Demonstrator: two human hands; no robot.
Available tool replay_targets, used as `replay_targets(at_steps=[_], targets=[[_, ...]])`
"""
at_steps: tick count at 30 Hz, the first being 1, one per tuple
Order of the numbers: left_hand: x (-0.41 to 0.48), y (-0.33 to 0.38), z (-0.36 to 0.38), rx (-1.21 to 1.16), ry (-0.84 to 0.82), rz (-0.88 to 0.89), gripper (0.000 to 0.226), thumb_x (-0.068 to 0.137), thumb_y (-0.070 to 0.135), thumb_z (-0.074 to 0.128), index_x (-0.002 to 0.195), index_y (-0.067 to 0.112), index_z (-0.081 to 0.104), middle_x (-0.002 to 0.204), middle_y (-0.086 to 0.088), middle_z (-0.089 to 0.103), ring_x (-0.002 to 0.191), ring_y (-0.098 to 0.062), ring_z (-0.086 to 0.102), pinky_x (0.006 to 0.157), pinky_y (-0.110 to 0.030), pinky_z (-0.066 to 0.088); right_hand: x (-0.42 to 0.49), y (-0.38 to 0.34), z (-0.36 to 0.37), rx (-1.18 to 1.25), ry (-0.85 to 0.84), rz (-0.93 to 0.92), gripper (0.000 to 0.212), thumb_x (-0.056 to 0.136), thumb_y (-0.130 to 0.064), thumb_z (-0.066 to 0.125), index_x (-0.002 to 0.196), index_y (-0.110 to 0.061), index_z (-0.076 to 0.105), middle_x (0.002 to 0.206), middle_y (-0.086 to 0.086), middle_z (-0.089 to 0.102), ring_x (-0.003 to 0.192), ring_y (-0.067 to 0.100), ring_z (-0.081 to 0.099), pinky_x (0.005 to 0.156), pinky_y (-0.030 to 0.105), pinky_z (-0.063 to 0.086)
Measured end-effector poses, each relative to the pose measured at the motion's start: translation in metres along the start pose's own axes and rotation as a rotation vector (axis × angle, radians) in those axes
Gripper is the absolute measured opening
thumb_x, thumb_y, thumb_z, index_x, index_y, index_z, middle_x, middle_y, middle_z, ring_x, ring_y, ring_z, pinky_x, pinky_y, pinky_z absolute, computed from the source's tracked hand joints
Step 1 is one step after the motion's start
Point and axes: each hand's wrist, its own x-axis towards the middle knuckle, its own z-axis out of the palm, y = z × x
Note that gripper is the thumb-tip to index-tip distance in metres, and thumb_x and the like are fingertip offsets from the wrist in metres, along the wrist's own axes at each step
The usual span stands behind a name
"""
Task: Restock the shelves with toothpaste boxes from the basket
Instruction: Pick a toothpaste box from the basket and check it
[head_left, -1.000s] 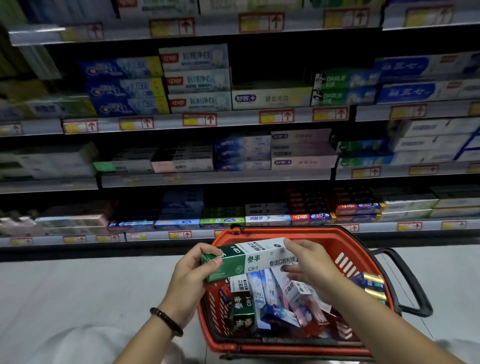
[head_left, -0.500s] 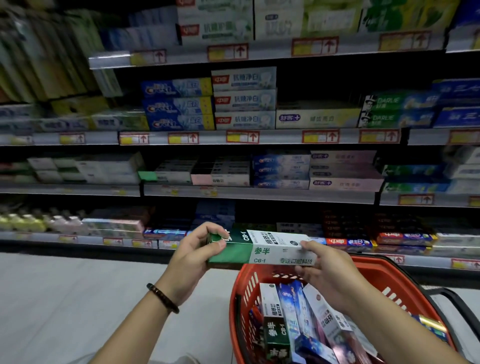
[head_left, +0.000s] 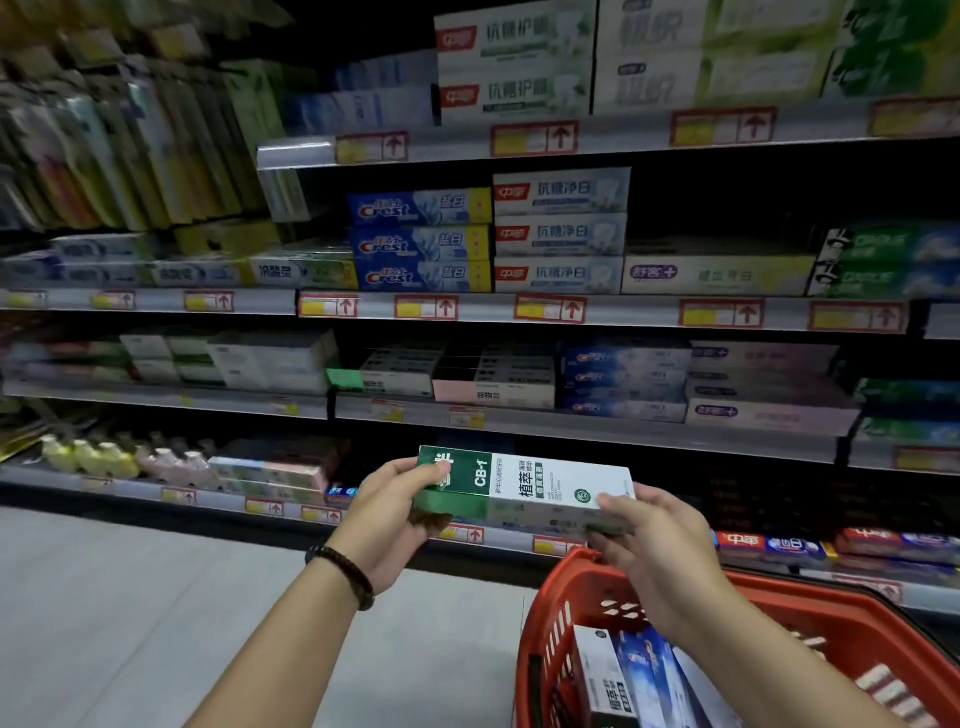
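Note:
A green and white toothpaste box (head_left: 524, 491) marked CB-1 is held level in front of the lower shelves. My left hand (head_left: 392, 519) grips its green end and my right hand (head_left: 652, 540) grips its white end. Below the right hand stands the red basket (head_left: 558, 618), with several more toothpaste boxes (head_left: 631, 675) upright inside. The shelves (head_left: 571, 312) ahead carry rows of toothpaste boxes, and a green box end (head_left: 344, 379) shows on the middle shelf.
Blue Crest boxes (head_left: 421, 244) and white boxes fill the upper shelves. Small bottles (head_left: 104, 457) stand on the bottom shelf at the left. Light floor (head_left: 156, 623) lies in front of the shelving. A dark beaded bracelet (head_left: 345, 574) is on my left wrist.
Both hands have lifted the green and white box up out of the basket toward the shelves and turned it. The view has shifted up and to the left.

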Motion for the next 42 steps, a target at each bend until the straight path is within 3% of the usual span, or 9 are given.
replay_targets(at_steps=[7,11,13,16,21,24,29,36,42], targets=[[0.023,0.008,-0.016,-0.183,0.15,0.027,0.051,0.086,0.012,0.082,0.132,0.001,0.061,0.111,-0.02,0.075,0.086,-0.029,0.07,0.075,-0.038,0.059,0.019,0.003,0.041,-0.024,-0.014,-0.06,0.028,0.095,0.004,0.072,0.12,-0.005,0.066,0.107,0.016,0.079,0.097,0.029,0.079,0.079,0.036,0.063],[0.031,0.009,-0.025,-0.266,0.213,0.065,0.044,0.088,0.009,0.081,0.127,0.011,0.062,0.116,-0.022,0.074,0.102,-0.038,0.073,0.09,-0.054,0.061,0.035,0.009,0.064,-0.032,-0.041,-0.068,0.03,0.095,0.006,0.071,0.122,-0.006,0.065,0.111,0.017,0.078,0.098,0.03,0.079,0.081,0.037,0.063],[0.035,0.011,-0.027,-0.302,0.243,0.081,0.04,0.088,0.009,0.081,0.123,0.015,0.062,0.113,-0.02,0.075,0.105,-0.04,0.073,0.09,-0.057,0.061,0.041,0.01,0.076,-0.037,-0.052,-0.07,0.028,0.095,0.007,0.07,0.119,-0.006,0.065,0.111,0.018,0.078,0.099,0.031,0.078,0.085,0.039,0.063],[0.041,0.015,-0.031,-0.327,0.284,0.131,0.035,0.09,0.01,0.079,0.12,0.017,0.064,0.107,-0.016,0.078,0.1,-0.037,0.076,0.086,-0.052,0.063,0.05,0.012,0.091,-0.021,-0.068,-0.067,0.026,0.095,0.008,0.069,0.118,-0.005,0.064,0.11,0.019,0.077,0.101,0.034,0.077,0.093,0.045,0.062],[0.051,0.014,-0.033,-0.426,0.358,0.163,0.029,0.094,0.007,0.075,0.12,0.017,0.067,0.094,-0.008,0.081,0.101,-0.032,0.076,0.083,-0.043,0.062,0.063,0.017,0.113,0.013,-0.075,-0.06,0.03,0.094,0.01,0.068,0.12,-0.003,0.063,0.105,0.021,0.078,0.098,0.036,0.077,0.09,0.044,0.06],[0.057,0.016,-0.038,-0.456,0.352,0.152,0.031,0.096,0.006,0.072,0.123,0.022,0.068,0.097,-0.008,0.081,0.103,-0.031,0.075,0.086,-0.043,0.061,0.071,0.021,0.123,0.026,-0.082,-0.059,0.029,0.096,0.01,0.067,0.121,-0.004,0.064,0.1,0.019,0.08,0.097,0.034,0.078,0.088,0.044,0.06],[0.069,0.021,-0.053,-0.495,0.274,0.104,0.047,0.095,0.002,0.067,0.129,0.034,0.065,0.116,-0.018,0.076,0.105,-0.042,0.073,0.096,-0.054,0.058,0.078,0.029,0.138,0.048,-0.101,-0.043,0.03,0.096,0.01,0.067,0.122,-0.005,0.062,0.096,0.018,0.081,0.097,0.036,0.078,0.087,0.043,0.06],[0.075,0.024,-0.062,-0.517,0.285,0.181,0.058,0.094,-0.003,0.068,0.14,0.031,0.06,0.123,-0.015,0.073,0.107,-0.039,0.072,0.095,-0.053,0.059,0.086,0.034,0.156,0.027,-0.142,-0.027,0.027,0.098,0.001,0.07,0.122,-0.009,0.061,0.107,0.019,0.079,0.098,0.033,0.079,0.095,0.049,0.061],[0.074,0.029,-0.067,-0.502,0.324,0.244,0.053,0.09,0.004,0.077,0.135,0.029,0.064,0.115,-0.012,0.077,0.097,-0.034,0.077,0.091,-0.049,0.062,0.087,0.034,0.166,-0.074,-0.135,-0.065,0.03,0.096,-0.005,0.075,0.122,-0.008,0.06,0.112,0.018,0.077,0.096,0.032,0.08,0.085,0.047,0.065]])
